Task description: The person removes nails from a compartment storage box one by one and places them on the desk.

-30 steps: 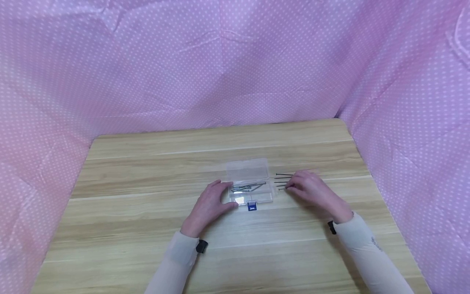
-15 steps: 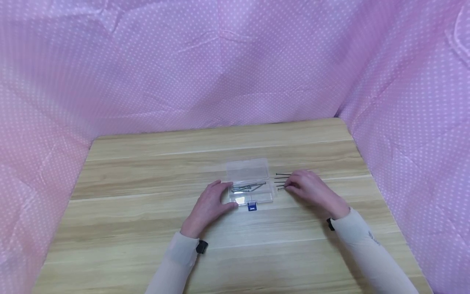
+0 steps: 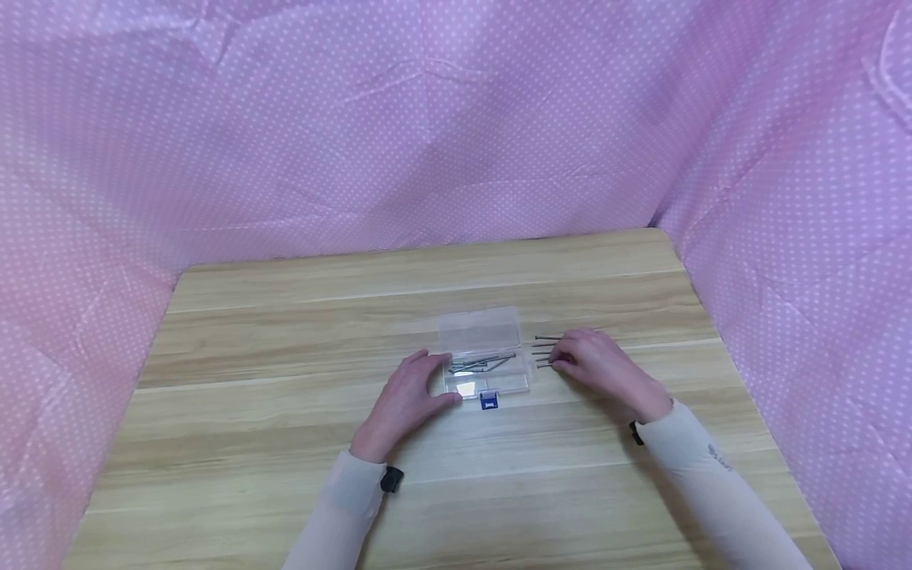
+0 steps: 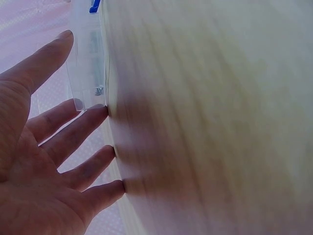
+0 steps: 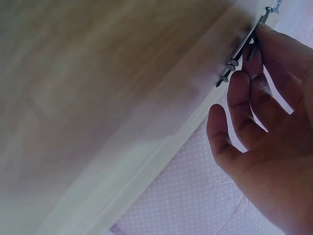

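— Nails (image 3: 547,351) lie loose just right of the box (image 3: 487,362), mid-surface. Anything changed?
— Little: the right hand (image 3: 597,362) has crept slightly toward them, fingers curled over their shafts, pinching one I think.
— And the left hand (image 3: 411,393)?
— Unmoved, spread, fingertips resting against the box's left end.

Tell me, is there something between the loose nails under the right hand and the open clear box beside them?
Nothing visible. The loose nails lie on the table just right of the clear box, whose lid is open. The right hand touches them; the left hand rests at the box's left end.
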Motion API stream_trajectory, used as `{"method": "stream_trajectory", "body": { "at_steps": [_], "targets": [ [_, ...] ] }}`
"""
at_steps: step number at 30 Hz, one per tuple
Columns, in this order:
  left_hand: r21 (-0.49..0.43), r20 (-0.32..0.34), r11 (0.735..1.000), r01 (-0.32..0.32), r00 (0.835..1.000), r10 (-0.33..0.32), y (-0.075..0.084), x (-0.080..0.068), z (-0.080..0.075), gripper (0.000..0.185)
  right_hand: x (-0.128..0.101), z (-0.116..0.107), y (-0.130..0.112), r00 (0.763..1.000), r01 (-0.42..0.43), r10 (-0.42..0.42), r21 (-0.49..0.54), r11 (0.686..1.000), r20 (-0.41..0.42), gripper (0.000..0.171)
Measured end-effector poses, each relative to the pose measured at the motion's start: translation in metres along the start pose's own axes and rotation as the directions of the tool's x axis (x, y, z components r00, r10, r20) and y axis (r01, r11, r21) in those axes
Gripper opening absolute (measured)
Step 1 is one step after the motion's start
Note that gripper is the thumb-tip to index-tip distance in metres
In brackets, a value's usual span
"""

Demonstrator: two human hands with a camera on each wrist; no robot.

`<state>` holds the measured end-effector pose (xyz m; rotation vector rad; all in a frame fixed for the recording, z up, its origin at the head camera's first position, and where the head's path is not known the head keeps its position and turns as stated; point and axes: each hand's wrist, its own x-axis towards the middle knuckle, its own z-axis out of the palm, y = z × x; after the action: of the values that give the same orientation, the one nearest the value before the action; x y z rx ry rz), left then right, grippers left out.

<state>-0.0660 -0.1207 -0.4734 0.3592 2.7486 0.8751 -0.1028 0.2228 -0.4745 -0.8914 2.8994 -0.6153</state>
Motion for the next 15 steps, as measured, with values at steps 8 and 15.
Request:
{"method": "stream_trajectory", "body": {
  "at_steps": [8,15],
  "targets": [
    [-0.003,0.004,1.0,0.007,1.0,-0.007,-0.0002,-0.0004,0.0007,0.071,0.0014,0.0012,0.0007,1.0,-0.015,0.015,-0.016,1.0,0.019,0.005],
    [-0.005,0.0,1.0,0.008,1.0,-0.008,-0.0002,-0.0003,0.0008,0.07,0.0009,0.0008,0.0004,1.0,-0.007,0.007,-0.017,1.0,-0.002,0.006]
  ]
}}
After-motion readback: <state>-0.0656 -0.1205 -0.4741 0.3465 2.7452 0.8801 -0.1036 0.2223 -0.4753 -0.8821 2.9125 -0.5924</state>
